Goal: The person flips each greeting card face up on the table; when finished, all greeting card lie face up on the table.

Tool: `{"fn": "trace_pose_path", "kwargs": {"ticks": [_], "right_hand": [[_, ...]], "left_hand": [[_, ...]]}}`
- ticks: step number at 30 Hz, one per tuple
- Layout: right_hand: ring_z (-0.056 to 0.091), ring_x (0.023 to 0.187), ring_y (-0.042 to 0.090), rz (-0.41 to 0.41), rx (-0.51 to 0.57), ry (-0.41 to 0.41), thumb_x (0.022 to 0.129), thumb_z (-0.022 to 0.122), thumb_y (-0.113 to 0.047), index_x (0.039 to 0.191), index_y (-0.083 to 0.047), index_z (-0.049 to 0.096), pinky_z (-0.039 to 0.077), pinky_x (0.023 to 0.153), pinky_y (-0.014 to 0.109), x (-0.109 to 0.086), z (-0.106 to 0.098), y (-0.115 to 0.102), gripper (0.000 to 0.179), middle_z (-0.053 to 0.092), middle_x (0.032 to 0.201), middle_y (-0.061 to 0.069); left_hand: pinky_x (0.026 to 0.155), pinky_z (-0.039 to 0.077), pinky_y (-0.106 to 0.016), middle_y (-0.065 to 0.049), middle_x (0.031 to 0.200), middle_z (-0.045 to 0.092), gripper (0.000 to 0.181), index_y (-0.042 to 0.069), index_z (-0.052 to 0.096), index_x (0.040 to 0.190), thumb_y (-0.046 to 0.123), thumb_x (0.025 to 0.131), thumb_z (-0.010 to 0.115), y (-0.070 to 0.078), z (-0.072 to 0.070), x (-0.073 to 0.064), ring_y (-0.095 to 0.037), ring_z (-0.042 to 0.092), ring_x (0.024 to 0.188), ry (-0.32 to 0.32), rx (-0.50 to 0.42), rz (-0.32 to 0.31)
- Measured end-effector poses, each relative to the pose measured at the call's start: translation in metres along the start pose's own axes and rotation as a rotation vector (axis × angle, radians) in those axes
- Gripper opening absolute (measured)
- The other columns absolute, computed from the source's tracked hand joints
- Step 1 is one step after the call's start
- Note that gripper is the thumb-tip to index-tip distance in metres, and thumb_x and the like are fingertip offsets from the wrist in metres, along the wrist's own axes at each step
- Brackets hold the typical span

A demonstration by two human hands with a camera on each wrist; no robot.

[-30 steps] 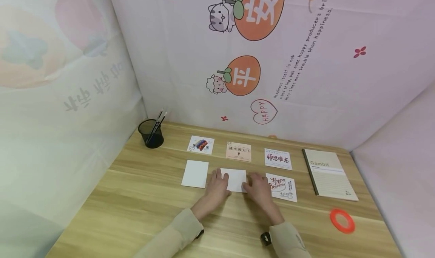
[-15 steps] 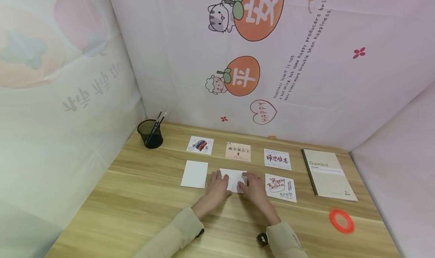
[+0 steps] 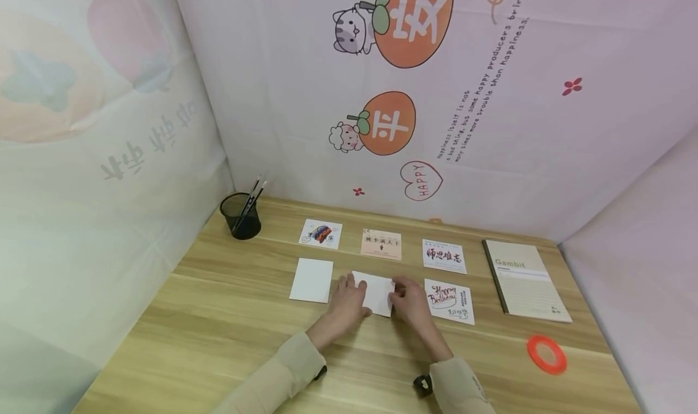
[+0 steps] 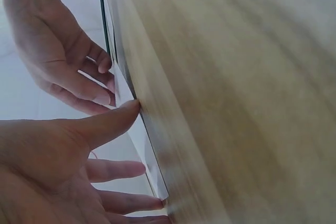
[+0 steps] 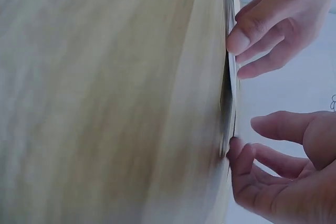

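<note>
A blank white card (image 3: 377,294) lies in the middle of the desk, slightly askew, between both hands. My left hand (image 3: 345,305) rests at its left side, fingers fairly straight and thumb by the near edge. My right hand (image 3: 413,308) has its fingers curled at the card's right edge and grips it there. In the right wrist view the right hand's fingers (image 5: 242,169) bend at the card's edge, with a thin dark gap between card (image 5: 234,93) and desk. To the left lies another blank white card (image 3: 311,279); to the right, a Happy Birthday card (image 3: 450,301).
Along the back lie a birthday card with a colourful drawing (image 3: 320,233), a peach card (image 3: 381,245) and a white lettered card (image 3: 444,256). A mesh pen cup (image 3: 241,216) stands back left. A notebook (image 3: 525,280) and a red tape roll (image 3: 547,354) lie at right.
My right hand slid left onto the middle card, then back to its right edge. The card has turned slightly, its near right corner now closer to me. The left hand has stayed nearly still.
</note>
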State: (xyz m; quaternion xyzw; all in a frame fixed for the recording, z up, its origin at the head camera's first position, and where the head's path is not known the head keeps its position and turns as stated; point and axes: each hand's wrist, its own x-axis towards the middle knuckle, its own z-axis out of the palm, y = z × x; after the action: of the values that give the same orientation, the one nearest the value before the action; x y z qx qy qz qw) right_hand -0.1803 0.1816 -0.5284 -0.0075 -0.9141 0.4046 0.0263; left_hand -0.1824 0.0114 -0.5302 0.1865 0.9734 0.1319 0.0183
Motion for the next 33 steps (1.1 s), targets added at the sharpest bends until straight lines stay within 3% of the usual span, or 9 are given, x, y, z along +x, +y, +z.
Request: {"fn": "trace_pose_path", "kwargs": {"ticks": [6,12,18,22,27,33], "right_hand": [[0.063,0.069,0.023,0.059,0.135,-0.012,0.080,0.066,0.007,0.122,0.010,0.057,0.054,0.054,0.029,0.003,-0.002,0.004,0.043,0.065,0.085,0.013],[0.062,0.066,0.023,0.117,0.240,-0.059,0.082,0.065,0.006,0.122,0.009,0.058,0.054,0.057,0.033,0.004,-0.004,0.003,0.041,0.065,0.082,0.011],[0.064,0.063,0.023,0.123,0.298,-0.128,0.081,0.065,0.010,0.120,0.011,0.058,0.055,0.058,0.034,0.000,-0.010,0.002,0.039,0.063,0.076,0.011],[0.065,0.063,0.023,0.144,0.314,-0.144,0.082,0.066,0.009,0.121,0.008,0.059,0.055,0.058,0.033,-0.003,-0.012,0.006,0.040,0.062,0.073,0.010],[0.064,0.063,0.021,0.155,0.317,-0.154,0.083,0.068,0.005,0.121,0.008,0.059,0.053,0.056,0.028,-0.006,-0.015,0.008,0.040,0.062,0.074,0.010],[0.060,0.061,0.020,0.124,0.290,-0.148,0.082,0.073,-0.003,0.120,0.006,0.060,0.049,0.052,0.026,-0.010,-0.021,0.011,0.042,0.064,0.078,0.010]], "left_hand": [[0.103,0.039,-0.053,-0.032,0.140,0.041,0.069,0.006,0.057,0.126,0.042,0.072,0.082,0.000,0.000,-0.001,-0.046,0.040,0.127,-0.042,-0.040,-0.020],[0.104,0.037,-0.055,-0.033,0.141,0.039,0.074,0.005,0.053,0.131,0.040,0.072,0.082,-0.001,-0.001,-0.003,-0.049,0.037,0.129,-0.067,-0.068,-0.012],[0.103,0.039,-0.053,-0.034,0.139,0.041,0.073,0.001,0.051,0.134,0.033,0.075,0.081,-0.005,-0.003,-0.005,-0.048,0.038,0.129,-0.082,-0.086,0.023],[0.100,0.043,-0.050,-0.032,0.130,0.050,0.063,-0.002,0.057,0.126,0.031,0.077,0.080,-0.009,-0.003,-0.007,-0.045,0.047,0.122,-0.050,-0.062,0.085],[0.091,0.048,-0.042,-0.020,0.108,0.062,0.046,0.002,0.063,0.110,0.033,0.080,0.077,-0.014,-0.004,-0.010,-0.035,0.057,0.105,0.016,-0.017,0.155],[0.075,0.049,-0.032,-0.006,0.087,0.062,0.029,0.006,0.064,0.095,0.030,0.083,0.075,-0.015,-0.006,-0.012,-0.023,0.059,0.087,0.046,-0.041,0.173]]}}
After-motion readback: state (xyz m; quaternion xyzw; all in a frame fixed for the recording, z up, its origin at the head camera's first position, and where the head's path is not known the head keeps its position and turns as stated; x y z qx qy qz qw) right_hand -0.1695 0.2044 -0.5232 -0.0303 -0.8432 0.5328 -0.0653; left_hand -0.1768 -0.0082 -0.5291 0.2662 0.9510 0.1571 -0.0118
